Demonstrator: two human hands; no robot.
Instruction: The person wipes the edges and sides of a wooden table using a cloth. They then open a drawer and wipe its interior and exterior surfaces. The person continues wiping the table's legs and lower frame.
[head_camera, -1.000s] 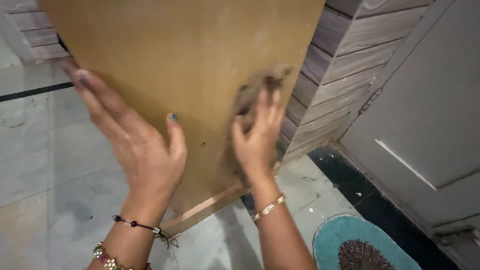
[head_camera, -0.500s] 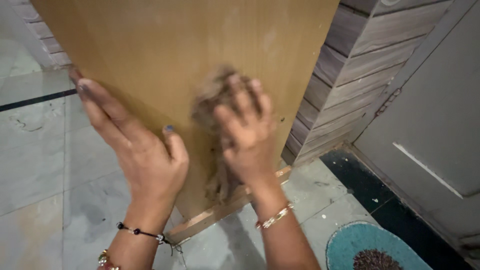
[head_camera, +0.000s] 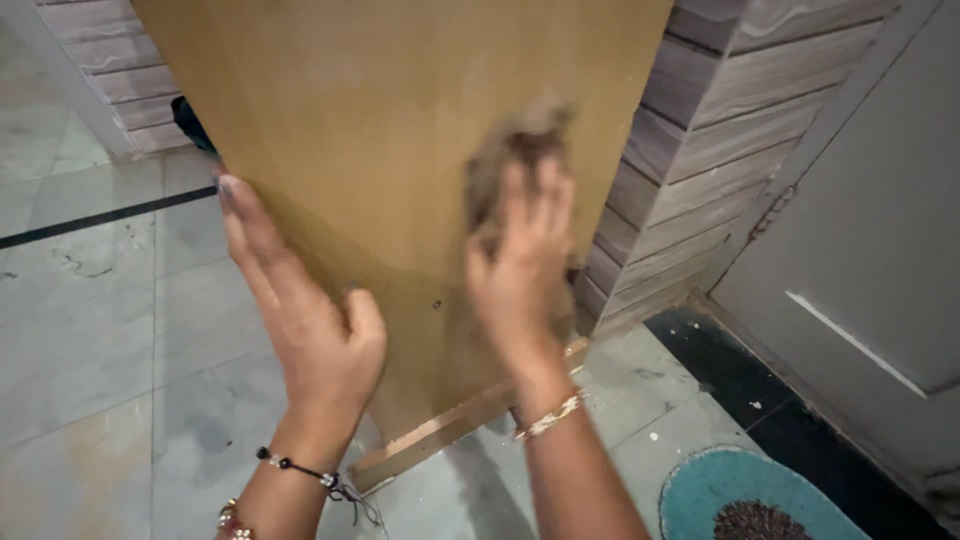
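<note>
Cloth (head_camera: 510, 160), a brownish rag blurred in the head view, sits pressed against the face of a tall wooden board (head_camera: 400, 130), under the fingers of the right hand (head_camera: 520, 270). That hand lies flat on the rag with its fingers stretched upward, pinning it to the wood rather than clenching it. A thin gold bangle (head_camera: 548, 416) circles the right wrist. The left hand (head_camera: 310, 320) is open, its palm and thumb against the board's left edge, fingers pointing up along that edge, grasping nothing else. A black cord bracelet (head_camera: 300, 468) and a beaded one are on the left wrist. The board stands upright on a pale tiled floor (head_camera: 90, 330). Behind it rises a wall of grey striped tiles (head_camera: 700, 150), beside that a grey door (head_camera: 870, 230), and a teal mat (head_camera: 750, 495) lies at lower right.
</note>
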